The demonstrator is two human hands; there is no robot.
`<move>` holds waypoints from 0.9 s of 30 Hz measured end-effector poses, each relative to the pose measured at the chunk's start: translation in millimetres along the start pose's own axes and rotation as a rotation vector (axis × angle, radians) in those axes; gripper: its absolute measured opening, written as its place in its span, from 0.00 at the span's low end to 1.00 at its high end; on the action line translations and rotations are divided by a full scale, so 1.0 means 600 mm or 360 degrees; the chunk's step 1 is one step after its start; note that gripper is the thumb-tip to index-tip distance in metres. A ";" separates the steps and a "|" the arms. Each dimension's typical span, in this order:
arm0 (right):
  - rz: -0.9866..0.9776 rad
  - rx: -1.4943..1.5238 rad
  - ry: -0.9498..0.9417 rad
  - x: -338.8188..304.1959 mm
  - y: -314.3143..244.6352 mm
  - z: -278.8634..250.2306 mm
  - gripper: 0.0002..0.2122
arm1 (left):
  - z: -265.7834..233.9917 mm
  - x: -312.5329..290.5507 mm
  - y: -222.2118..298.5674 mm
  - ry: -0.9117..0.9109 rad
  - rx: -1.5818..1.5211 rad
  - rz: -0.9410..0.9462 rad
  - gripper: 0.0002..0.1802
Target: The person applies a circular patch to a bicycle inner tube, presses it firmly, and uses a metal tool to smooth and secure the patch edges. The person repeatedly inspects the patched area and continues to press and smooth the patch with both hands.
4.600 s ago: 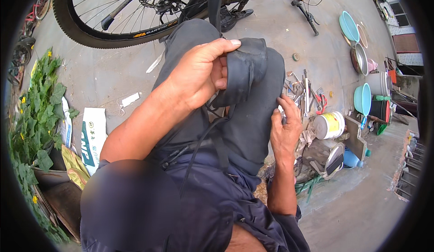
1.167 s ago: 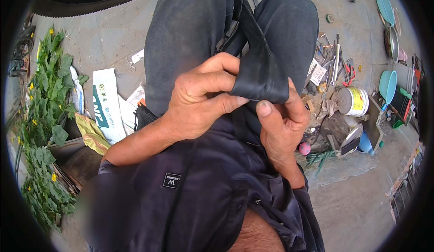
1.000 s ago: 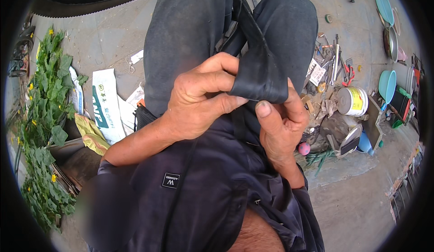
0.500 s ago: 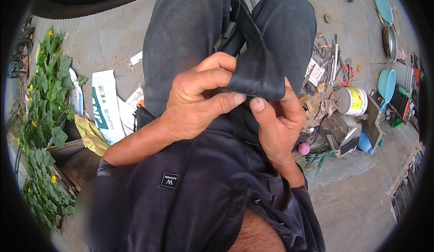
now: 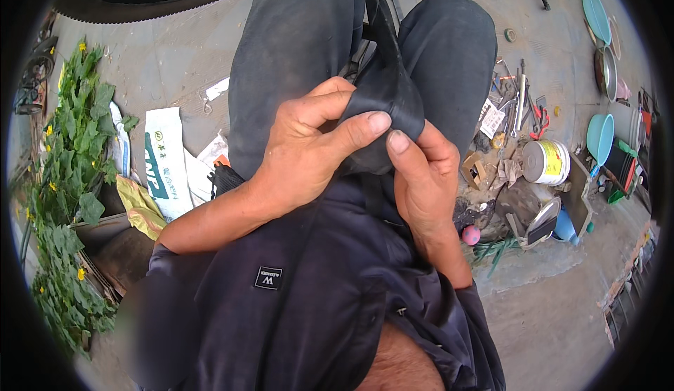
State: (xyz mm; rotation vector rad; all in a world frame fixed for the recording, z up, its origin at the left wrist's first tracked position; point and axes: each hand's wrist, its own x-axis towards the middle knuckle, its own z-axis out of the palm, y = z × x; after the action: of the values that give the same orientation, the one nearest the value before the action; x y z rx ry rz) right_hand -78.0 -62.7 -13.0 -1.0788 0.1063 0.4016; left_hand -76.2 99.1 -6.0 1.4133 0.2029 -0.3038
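Hands, bare, 2 pcs. L. hand: pinching tube, thumb in front, fingers curled behind. R. hand: same tube, thumb up at its lower edge, fingers behind. Thumb tips just beside each other.

Blk rubber inner tube, 1 pc.: flat, folded over at the grip; runs up toward 12 o'c. btwn the knees.

Clock read from grip, 12 = top of view:
- Dk trousers: legs at 11 & 1, knees bent.
- Dk jacket: 6–7, w/ small blk-and-white patch.
- Roll of green tape: 2, on ground.
- Turq. basins, 2 pcs: 2 & 3, far side.
- Metal tools, asstd (too jumbled to count), btwn 2 & 3; red-handled pliers at 3.
- White tub, yellow label: just past 3, on its side.
- Blue bottle: 4.
- Pink ball: 5.
- White sack, green print: nr 8:30.
- Leafy plant, yellow flowers: nr 9, at rim.
- Bicycle wheel, part: 10.
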 end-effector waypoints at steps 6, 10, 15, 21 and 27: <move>0.0037 -0.0437 -0.0040 0.020 -0.013 0.013 0.12 | 0.005 0.007 -0.003 0.0197 -0.0159 0.0037 0.10; -0.0414 -0.0962 0.0078 0.039 0.008 0.023 0.06 | 0.013 0.017 0.004 0.0407 0.0083 0.0105 0.10; -0.0771 -0.1515 0.0217 0.081 0.020 0.022 0.12 | 0.027 0.064 -0.016 0.0720 0.0260 0.0258 0.13; -0.1010 -0.1608 0.0221 0.104 0.028 0.016 0.13 | 0.033 0.094 -0.032 0.0829 0.0086 0.0192 0.16; -0.0713 -0.1231 0.0452 0.090 0.059 0.017 0.13 | 0.027 0.102 -0.022 0.0665 0.0017 -0.0107 0.13</move>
State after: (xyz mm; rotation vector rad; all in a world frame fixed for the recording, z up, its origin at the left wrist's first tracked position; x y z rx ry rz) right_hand -42.2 -24.8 -52.9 -1.8703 -0.0500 -0.1455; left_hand -23.8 75.9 -35.5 1.4712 0.5919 -0.0607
